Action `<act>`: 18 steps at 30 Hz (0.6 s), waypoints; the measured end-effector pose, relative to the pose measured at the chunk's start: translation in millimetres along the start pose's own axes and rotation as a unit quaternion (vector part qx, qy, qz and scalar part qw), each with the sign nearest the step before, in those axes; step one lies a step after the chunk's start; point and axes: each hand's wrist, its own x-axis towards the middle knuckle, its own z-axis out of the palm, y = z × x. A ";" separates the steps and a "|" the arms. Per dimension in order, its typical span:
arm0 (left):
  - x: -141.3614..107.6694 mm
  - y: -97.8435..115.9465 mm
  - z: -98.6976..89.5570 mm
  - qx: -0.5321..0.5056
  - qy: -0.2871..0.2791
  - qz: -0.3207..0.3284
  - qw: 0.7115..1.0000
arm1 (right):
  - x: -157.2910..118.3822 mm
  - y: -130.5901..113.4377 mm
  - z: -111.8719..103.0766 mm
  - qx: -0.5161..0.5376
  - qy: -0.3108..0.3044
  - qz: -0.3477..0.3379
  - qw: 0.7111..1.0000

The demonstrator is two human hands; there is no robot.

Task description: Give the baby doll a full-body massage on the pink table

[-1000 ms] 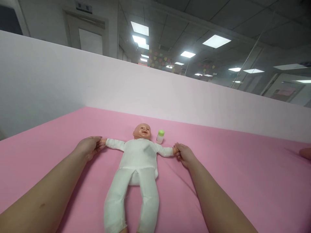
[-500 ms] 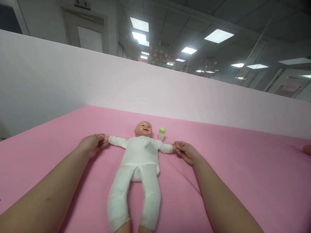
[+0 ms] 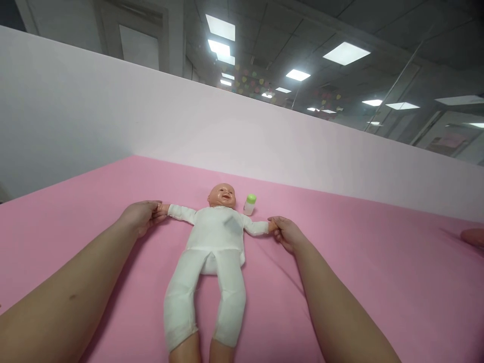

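A baby doll point(image 3: 217, 229) with a white cloth body lies face up, its head away from me and both arms stretched out sideways. My left hand point(image 3: 141, 217) is closed around the doll's hand on the left. On the other side my right hand point(image 3: 286, 233) grips the doll's other hand between thumb and fingers. Beside the doll's head, close to its shoulder, is a small bottle point(image 3: 250, 205) with a green cap and a whitish, see-through body. The doll's feet run out of view at the bottom.
The doll lies on a pink surface point(image 3: 340, 262). A white wall panel point(image 3: 227, 126) borders it at the back, with glass and ceiling lights beyond. At the far right edge a reddish-brown object point(image 3: 472, 237) is partly visible; I cannot tell what it is.
The whole view has shifted slightly, so the doll and wall sit a little higher. Both hands keep their hold on the doll's hands, and its arms stay stretched out.
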 end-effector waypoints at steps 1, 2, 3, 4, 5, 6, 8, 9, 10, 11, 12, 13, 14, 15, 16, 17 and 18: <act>0.0 -0.1 0.2 -0.004 0.000 -0.002 1.000 | 0.2 -0.1 -0.7 0.004 0.001 0.001 1.000; -0.1 -0.2 0.3 -0.007 -0.001 -0.003 1.000 | 0.4 -0.3 -1.6 0.007 0.001 0.003 1.000; -0.2 -0.4 0.2 -0.011 -0.003 -0.002 1.000 | 0.6 -0.4 -2.8 0.012 -0.004 0.005 1.000; -0.5 -0.5 0.0 -0.013 -0.007 0.001 1.000 | 0.7 -0.7 -4.2 0.018 -0.014 0.009 1.000; -0.8 -0.5 -0.2 -0.015 -0.011 0.003 1.000 | 0.7 -0.9 -5.8 0.027 -0.028 0.013 0.999; -1.2 -0.5 -0.5 -0.016 -0.016 0.005 1.000 | 0.7 -1.2 -7.5 0.038 -0.042 0.018 0.998; -2.5 0.0 -0.7 -0.018 -0.020 0.007 1.000 | 0.7 -1.6 -11.1 0.064 -0.066 0.026 0.995; -3.3 0.2 -0.7 -0.018 -0.021 0.007 1.000 | 0.7 -1.7 -12.8 0.074 -0.074 0.030 0.994; -4.2 0.5 -0.6 -0.017 -0.022 0.008 1.000 | 0.6 -1.8 -14.3 0.080 -0.079 0.031 0.993; -5.0 0.6 -0.5 -0.014 -0.022 0.012 1.000 | 0.5 -1.9 -15.5 0.082 -0.084 0.031 0.993; -5.7 0.6 -0.3 -0.011 -0.022 0.018 1.000 | 0.1 -2.1 -16.4 0.082 -0.091 0.031 0.992; -6.3 0.4 -0.1 -0.007 -0.022 0.024 0.999 | -0.5 -2.5 -16.7 0.079 -0.097 0.029 0.992; -6.7 0.1 0.1 -0.003 -0.020 0.031 0.999 | -1.2 -3.0 -16.6 0.074 -0.102 0.027 0.992; -6.9 -0.3 0.3 0.002 -0.015 0.038 0.999 | -2.1 -3.6 -15.9 0.066 -0.106 0.024 0.992; -7.0 -0.8 0.5 0.005 -0.009 0.042 0.999 | -2.9 -4.3 -14.7 0.055 -0.106 0.021 0.993; -6.9 -1.1 0.8 0.007 -0.002 0.045 0.999 | -3.7 -4.9 -13.1 0.043 -0.102 0.019 0.994; -6.8 -1.4 1.3 0.009 0.006 0.047 0.999 | -4.2 -5.4 -11.3 0.032 -0.092 0.017 0.995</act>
